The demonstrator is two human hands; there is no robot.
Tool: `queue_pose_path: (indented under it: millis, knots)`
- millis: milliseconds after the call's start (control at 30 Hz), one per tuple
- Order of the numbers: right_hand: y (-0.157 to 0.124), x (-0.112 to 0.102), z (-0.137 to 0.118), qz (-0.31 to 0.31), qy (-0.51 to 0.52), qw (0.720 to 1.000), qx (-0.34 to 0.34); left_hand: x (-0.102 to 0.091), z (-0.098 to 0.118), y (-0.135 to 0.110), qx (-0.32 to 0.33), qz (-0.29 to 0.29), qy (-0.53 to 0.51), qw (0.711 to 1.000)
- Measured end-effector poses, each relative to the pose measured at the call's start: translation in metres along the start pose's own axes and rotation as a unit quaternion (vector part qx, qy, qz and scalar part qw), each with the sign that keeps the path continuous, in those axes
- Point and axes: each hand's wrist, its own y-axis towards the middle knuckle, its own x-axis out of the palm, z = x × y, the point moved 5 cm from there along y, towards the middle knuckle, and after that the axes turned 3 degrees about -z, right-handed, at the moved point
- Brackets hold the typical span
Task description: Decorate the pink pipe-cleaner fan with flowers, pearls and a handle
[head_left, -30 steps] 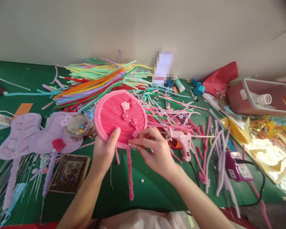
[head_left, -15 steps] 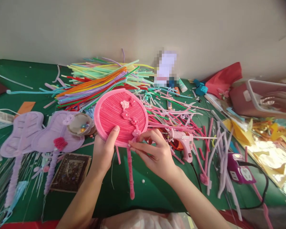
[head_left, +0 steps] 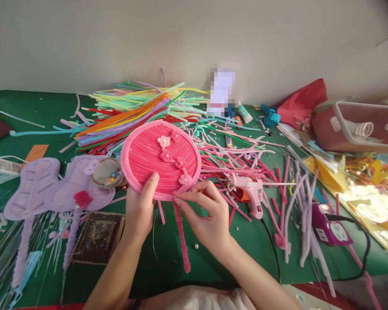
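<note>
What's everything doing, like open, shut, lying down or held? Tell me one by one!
Pink fan: held up, handle at the bottom
Left grip: closed on the fan's edge
Right grip: pinched at the fan's bottom edge
Glue gun: lying on its side; on or off, can't tell
Lilac fans: lying down
Bead cup: open, beads inside
Plastic bin: open, white coil inside
Loose pearl: lying on the table

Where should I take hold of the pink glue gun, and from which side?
Probably best by its handle, from the near side: the glue gun lies on its side, handle slanting toward the viewer, black cord trailing from its end.
</note>
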Motion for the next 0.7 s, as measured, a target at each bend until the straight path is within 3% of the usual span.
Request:
queue_pose_path:
  millis: [233, 333, 400, 467, 533, 633, 700]
  knots:
    - [0.001, -0.001, 0.005, -0.010, 0.005, 1.000, 0.010, 0.002, -0.002, -0.001, -0.006, -0.003, -0.003, 1.000]
    - [0.001, -0.006, 0.008, 0.001, 0.067, 0.997, 0.048, 0.003, 0.001, -0.001, -0.022, 0.009, -0.016, 1.000]
    - [-0.001, -0.011, 0.011, 0.040, 0.139, 0.985, 0.099, 0.004, 0.003, -0.001, -0.030, 0.017, -0.031, 0.999]
    - [-0.006, -0.014, 0.016, 0.094, 0.221, 0.954, 0.179, 0.004, 0.003, 0.000, -0.036, 0.014, -0.046, 0.998]
    - [-0.012, -0.009, 0.022, 0.112, 0.305, 0.902, 0.283, 0.003, 0.003, 0.001, -0.036, 0.010, -0.054, 0.998]
    - [-0.017, 0.012, 0.023, 0.028, 0.385, 0.833, 0.396, -0.001, 0.005, 0.001, -0.008, 0.029, -0.029, 0.999]
    - [-0.014, 0.021, 0.021, -0.032, 0.391, 0.829, 0.398, -0.001, 0.008, 0.000, 0.006, 0.034, -0.026, 0.999]
